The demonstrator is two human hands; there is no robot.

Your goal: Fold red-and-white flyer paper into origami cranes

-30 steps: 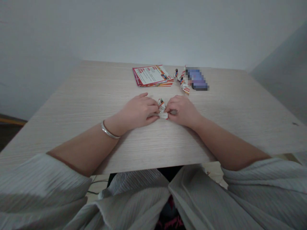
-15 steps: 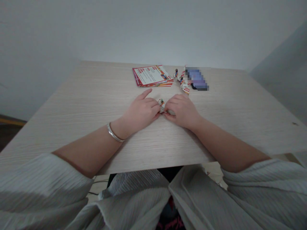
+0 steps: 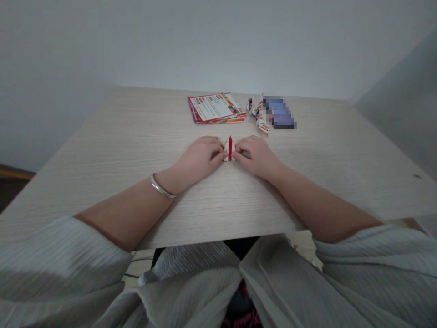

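Between my hands, a small folded paper (image 3: 230,149), white with a pointed red strip up its middle, is held close to the tabletop. My left hand (image 3: 202,158), with a silver bangle at the wrist, pinches its left edge between thumb and fingers. The fingers of my right hand (image 3: 258,156) are closed on the opposite edge. My fingertips cover both side edges of the paper.
Beyond my hands lies a stack of printed leaflets (image 3: 216,108) with red borders. To its right are several folded printed paper pieces (image 3: 262,124) and a phone (image 3: 282,114), its screen pixelated. The pale wooden table (image 3: 136,123) meets a wall at the back.
The folded paper, mostly hidden under my fingers before, now shows its red strip facing me. My left index finger has come down from its raised position, and my hands are slightly farther apart.
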